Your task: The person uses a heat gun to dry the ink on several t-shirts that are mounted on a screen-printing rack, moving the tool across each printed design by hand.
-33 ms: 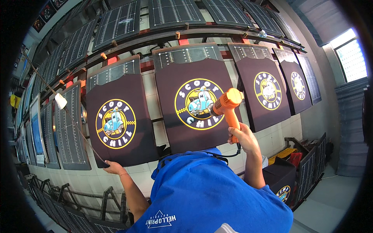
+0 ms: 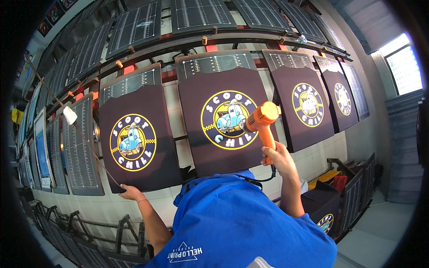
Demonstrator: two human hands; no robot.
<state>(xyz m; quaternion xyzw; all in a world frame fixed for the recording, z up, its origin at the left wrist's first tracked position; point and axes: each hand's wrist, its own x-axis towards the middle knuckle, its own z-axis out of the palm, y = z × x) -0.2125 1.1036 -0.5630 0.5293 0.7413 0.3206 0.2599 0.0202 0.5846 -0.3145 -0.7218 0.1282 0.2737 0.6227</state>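
Note:
My right hand [image 2: 280, 158] grips an orange heat gun [image 2: 267, 129] by its handle. Its nozzle sits over the right edge of the round print on the middle dark T-shirt [image 2: 196, 107]. A black cable leaves the handle's bottom. At the near left corner of the left dark T-shirt [image 2: 163, 134], my left hand [image 2: 132, 193] is closed, with the lower end of a thin cord [image 2: 99, 161] at its fingertips. Whether those fingers also pinch the shirt is too small to tell. Both shirts lie flat on printing boards and carry a round scooter print.
Two more printed dark shirts [image 2: 300, 109] lie on boards to the right. Rows of black marked boards [image 2: 203, 15] stand beyond a dark rail [image 2: 178, 44]. A white fitting [image 2: 69, 115] hangs on the cord. Dark metal racks [image 2: 120, 232] stand at lower left; a dark printed box-shaped thing [image 2: 317, 203] is at lower right.

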